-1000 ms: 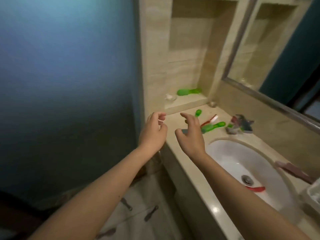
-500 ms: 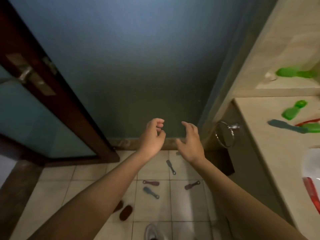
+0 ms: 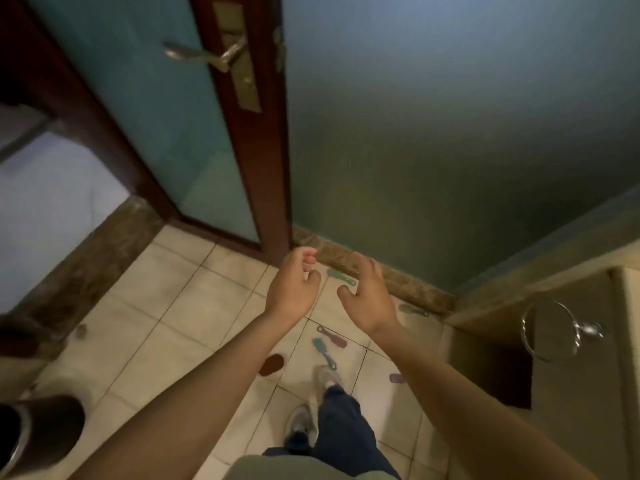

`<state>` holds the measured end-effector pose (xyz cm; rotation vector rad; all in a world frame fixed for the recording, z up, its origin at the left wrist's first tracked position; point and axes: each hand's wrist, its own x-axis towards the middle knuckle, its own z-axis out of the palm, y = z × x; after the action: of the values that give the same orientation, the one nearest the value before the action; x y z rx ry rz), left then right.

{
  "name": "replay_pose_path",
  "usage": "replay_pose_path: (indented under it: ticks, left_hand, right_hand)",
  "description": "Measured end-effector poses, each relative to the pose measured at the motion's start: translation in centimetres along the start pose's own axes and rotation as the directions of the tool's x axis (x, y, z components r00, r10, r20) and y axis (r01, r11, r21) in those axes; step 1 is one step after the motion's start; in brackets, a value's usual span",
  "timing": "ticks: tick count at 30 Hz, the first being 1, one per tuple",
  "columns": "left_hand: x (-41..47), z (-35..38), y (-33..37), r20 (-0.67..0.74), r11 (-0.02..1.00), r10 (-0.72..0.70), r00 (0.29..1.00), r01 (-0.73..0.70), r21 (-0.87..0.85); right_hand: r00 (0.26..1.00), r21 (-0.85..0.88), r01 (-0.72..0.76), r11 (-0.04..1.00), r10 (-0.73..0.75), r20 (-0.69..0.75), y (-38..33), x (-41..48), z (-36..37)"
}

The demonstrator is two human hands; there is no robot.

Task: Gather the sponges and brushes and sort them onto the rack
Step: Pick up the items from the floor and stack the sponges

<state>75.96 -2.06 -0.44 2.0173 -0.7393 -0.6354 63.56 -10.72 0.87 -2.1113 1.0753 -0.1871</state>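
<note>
Head view: left hand (image 3: 292,289) loosely curled, right hand (image 3: 369,296) spread, both empty; brushes lie scattered on the floor tiles (image 3: 180,306) below them; nearest, a teal brush (image 3: 341,277), lies between the hands, long axis running left-far to right-near, closer to the right hand; rack not visible.

The sink counter has been lost from view, and the door handle (image 3: 207,57) is now seen. More tiled floor (image 3: 166,327) is shown below the empty, raised hands, with a teal brush (image 3: 325,353) under the right hand (image 3: 369,299).
</note>
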Motion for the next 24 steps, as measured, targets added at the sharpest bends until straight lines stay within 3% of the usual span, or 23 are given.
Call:
replay_pose_path:
  ticks: [5,12,17,24]
  left_hand:
    - [-0.1,-3.8,-3.9,-0.208,0.987,-0.157,0.965,0.148,-0.059]
    - [-1.4,-5.2,-9.4,-0.385,0.904,-0.428,0.818,0.385,-0.187]
    - [-3.2,-3.0,-14.3,-0.403,0.823,-0.568,0.718,0.488,-0.291]
    - [-4.7,1.6,-24.6,-0.345,0.691,-0.722,0.6,0.655,-0.305]
  right_hand:
    - [0.969,-0.022,0.142,0.99,-0.134,0.209,-2.9,3.5,4.0]
    - [0.842,-0.029,0.3,0.954,-0.25,0.477,-3.8,8.0,10.5]
    - [0.758,-0.052,0.321,0.946,-0.224,0.613,-1.2,9.6,15.8]
    - [0.664,-0.161,0.366,0.917,-0.136,0.736,4.9,12.3,24.6]
